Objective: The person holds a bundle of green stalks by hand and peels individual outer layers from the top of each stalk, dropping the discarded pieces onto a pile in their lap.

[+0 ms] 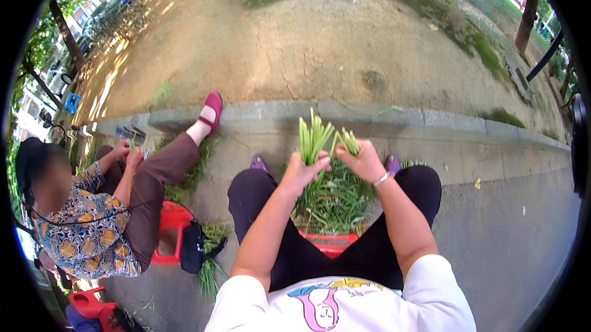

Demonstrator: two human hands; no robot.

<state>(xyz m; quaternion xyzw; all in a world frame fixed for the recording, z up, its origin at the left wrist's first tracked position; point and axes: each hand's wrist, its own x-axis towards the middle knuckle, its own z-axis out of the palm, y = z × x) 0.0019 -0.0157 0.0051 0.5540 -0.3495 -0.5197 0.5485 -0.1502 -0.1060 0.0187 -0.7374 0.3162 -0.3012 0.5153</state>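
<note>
My left hand (302, 173) grips a thick bunch of pale green plant stalks (313, 138), their cut-looking ends pointing up and away from me. A smaller bunch of similar stalks (349, 140) is held in my right hand (364, 162), which wears a metal bracelet on its wrist. The two hands are close together but apart, over my parted knees. Below them a heap of loose green stalks and leaves (339, 200) lies on the pavement between my legs. The lower part of the left bunch hangs towards this heap and is partly hidden by my hand.
A person (87, 221) sits at my left, both hands on some greens. Beside that person are a red plastic stool (173, 235), a black bag (191, 246) and more scattered greens (211, 276). A stone curb (286, 110) runs ahead, with bare earth (314, 46) and trees beyond.
</note>
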